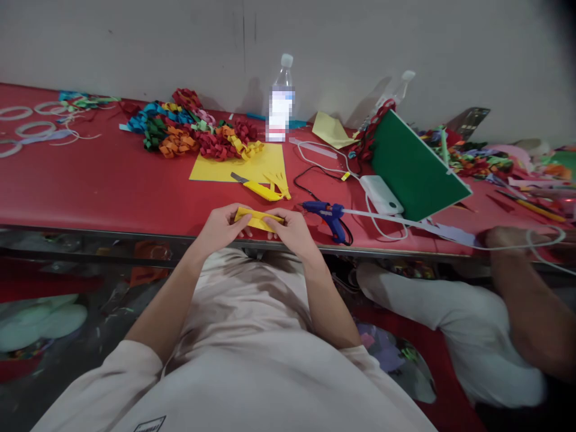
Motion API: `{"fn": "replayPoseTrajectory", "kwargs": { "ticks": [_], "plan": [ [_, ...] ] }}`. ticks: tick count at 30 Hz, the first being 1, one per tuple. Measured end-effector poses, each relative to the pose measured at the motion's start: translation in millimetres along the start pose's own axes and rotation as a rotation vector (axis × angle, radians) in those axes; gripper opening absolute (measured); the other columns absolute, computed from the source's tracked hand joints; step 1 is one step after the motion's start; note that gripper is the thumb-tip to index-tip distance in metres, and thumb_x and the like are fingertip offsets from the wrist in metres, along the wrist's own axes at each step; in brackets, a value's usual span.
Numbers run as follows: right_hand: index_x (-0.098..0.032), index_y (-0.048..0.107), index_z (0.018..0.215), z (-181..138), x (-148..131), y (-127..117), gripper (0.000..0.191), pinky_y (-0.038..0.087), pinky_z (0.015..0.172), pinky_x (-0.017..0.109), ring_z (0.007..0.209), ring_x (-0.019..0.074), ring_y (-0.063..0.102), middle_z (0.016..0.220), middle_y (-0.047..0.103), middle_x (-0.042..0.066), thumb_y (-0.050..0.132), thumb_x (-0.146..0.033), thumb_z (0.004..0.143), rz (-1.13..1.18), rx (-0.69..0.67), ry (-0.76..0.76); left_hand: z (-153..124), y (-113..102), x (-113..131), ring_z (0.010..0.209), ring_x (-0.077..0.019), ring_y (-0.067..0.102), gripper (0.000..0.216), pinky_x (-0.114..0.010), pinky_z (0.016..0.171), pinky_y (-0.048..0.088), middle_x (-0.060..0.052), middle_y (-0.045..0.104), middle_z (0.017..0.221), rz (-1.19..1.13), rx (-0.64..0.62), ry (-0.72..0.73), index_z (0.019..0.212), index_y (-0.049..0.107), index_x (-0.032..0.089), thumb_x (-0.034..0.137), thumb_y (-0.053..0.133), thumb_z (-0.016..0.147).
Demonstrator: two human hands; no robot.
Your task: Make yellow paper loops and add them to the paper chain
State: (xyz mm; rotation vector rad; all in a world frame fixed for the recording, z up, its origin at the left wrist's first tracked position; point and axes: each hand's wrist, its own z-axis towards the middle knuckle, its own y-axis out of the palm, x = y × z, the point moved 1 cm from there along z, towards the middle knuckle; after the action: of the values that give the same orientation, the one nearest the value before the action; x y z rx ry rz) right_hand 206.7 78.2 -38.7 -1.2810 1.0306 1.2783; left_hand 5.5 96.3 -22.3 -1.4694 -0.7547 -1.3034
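A folded strip of yellow paper (259, 219) is stretched between my hands at the table's front edge. My left hand (227, 225) pinches its left end, thumb on top and fingers beneath. At the right end, my right hand (288, 226) grips it the same way. Just beyond lie a yellow utility knife (258, 188) with its blade out and some thin cut yellow paper strips (279, 185). Behind these is a flat yellow sheet (234, 167). To the right of my right hand rests a blue glue gun (330, 217) with a long glue stick in its back.
Colourful curled paper chains (193, 126) are heaped behind the yellow sheet. A water bottle (282, 102) stands near the wall. At right are a white power strip (381, 195), a leaning green board (411, 168) and a co-worker's arm (526, 294). White rings (36, 128) lie far left.
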Motion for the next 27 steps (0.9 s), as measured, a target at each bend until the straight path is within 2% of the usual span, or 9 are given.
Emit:
{"fn": "replayPoseTrajectory", "kwargs": {
  "ticks": [5, 8, 10, 14, 17, 20, 24, 27],
  "plan": [
    [-0.018, 0.076, 0.110, -2.1, 1.3, 0.2, 0.030, 0.047, 0.052, 0.021, 0.053, 0.0120, 0.066, 0.065, 0.071, -0.002, 0.069, -0.036, 0.088, 0.049, 0.020, -0.058, 0.5, 0.5, 0.3, 0.064, -0.0178, 0.072, 0.047, -0.026, 0.060, 0.056, -0.007, 0.076, 0.082, -0.076, -0.012, -0.047, 0.100, 0.073, 0.013, 0.057, 0.067, 0.088],
    [-0.018, 0.077, 0.110, -2.5, 1.4, -0.7, 0.029, 0.050, 0.053, 0.021, 0.055, 0.0134, 0.069, 0.065, 0.073, -0.001, 0.067, -0.035, 0.089, 0.051, 0.042, -0.064, 1.0, 0.6, 0.2, 0.070, -0.0168, 0.072, 0.043, -0.025, 0.065, 0.058, -0.006, 0.077, 0.089, -0.070, -0.014, -0.005, 0.108, 0.073, 0.014, 0.052, 0.066, 0.090],
    [-0.019, 0.077, 0.110, -2.3, 1.7, -0.8, 0.029, 0.052, 0.055, 0.022, 0.055, 0.0144, 0.070, 0.065, 0.074, -0.001, 0.068, -0.035, 0.088, 0.055, 0.040, -0.058, 1.2, 1.6, -0.1, 0.070, -0.0159, 0.072, 0.043, -0.023, 0.062, 0.056, -0.006, 0.077, 0.092, -0.036, 0.017, 0.037, 0.112, 0.073, 0.014, 0.050, 0.069, 0.089],
    [-0.020, 0.077, 0.115, -1.7, 2.3, 0.3, 0.033, 0.054, 0.054, 0.023, 0.058, 0.0161, 0.073, 0.069, 0.076, 0.000, 0.069, -0.037, 0.088, 0.080, -0.001, -0.040, 0.5, 3.6, -4.3, 0.061, -0.0152, 0.070, 0.043, -0.022, 0.054, 0.052, -0.006, 0.076, 0.084, -0.064, 0.064, 0.043, 0.109, 0.074, 0.014, 0.051, 0.071, 0.088],
    [-0.021, 0.078, 0.115, -2.0, 3.4, 0.7, 0.033, 0.058, 0.058, 0.025, 0.061, 0.0164, 0.074, 0.071, 0.077, 0.001, 0.068, -0.038, 0.089, 0.091, -0.023, -0.050, -0.2, 1.3, -7.8, 0.068, -0.0166, 0.073, 0.042, -0.024, 0.062, 0.056, -0.007, 0.078, 0.092, -0.108, 0.070, 0.059, 0.112, 0.075, 0.015, 0.049, 0.072, 0.087],
    [-0.022, 0.080, 0.112, -3.4, 4.0, -0.8, 0.029, 0.061, 0.065, 0.026, 0.066, 0.0171, 0.075, 0.077, 0.079, 0.001, 0.068, -0.034, 0.089, 0.070, -0.038, -0.091, 0.3, -1.6, -9.0, 0.077, -0.0173, 0.075, 0.036, -0.025, 0.071, 0.059, -0.008, 0.078, 0.099, -0.096, 0.053, 0.079, 0.105, 0.077, 0.016, 0.047, 0.074, 0.086],
    [-0.021, 0.081, 0.112, -5.6, -0.1, -2.7, 0.028, 0.061, 0.069, 0.027, 0.069, 0.0169, 0.075, 0.083, 0.081, 0.003, 0.069, -0.031, 0.088, 0.025, -0.050, -0.123, 2.2, -0.4, -9.3, 0.066, -0.0172, 0.072, 0.041, -0.029, 0.068, 0.060, -0.007, 0.077, 0.089, -0.161, 0.028, 0.008, 0.099, 0.076, 0.014, 0.052, 0.075, 0.084],
    [-0.021, 0.081, 0.110, -4.9, -3.9, -0.9, 0.029, 0.060, 0.067, 0.026, 0.069, 0.0165, 0.075, 0.086, 0.081, 0.003, 0.072, -0.037, 0.087, 0.064, -0.044, -0.102, 2.6, 1.3, -8.5, 0.072, -0.0179, 0.072, 0.042, -0.029, 0.072, 0.060, -0.008, 0.078, 0.090, -0.120, 0.082, 0.014, 0.099, 0.076, 0.014, 0.053, 0.075, 0.083]
  ]
}}
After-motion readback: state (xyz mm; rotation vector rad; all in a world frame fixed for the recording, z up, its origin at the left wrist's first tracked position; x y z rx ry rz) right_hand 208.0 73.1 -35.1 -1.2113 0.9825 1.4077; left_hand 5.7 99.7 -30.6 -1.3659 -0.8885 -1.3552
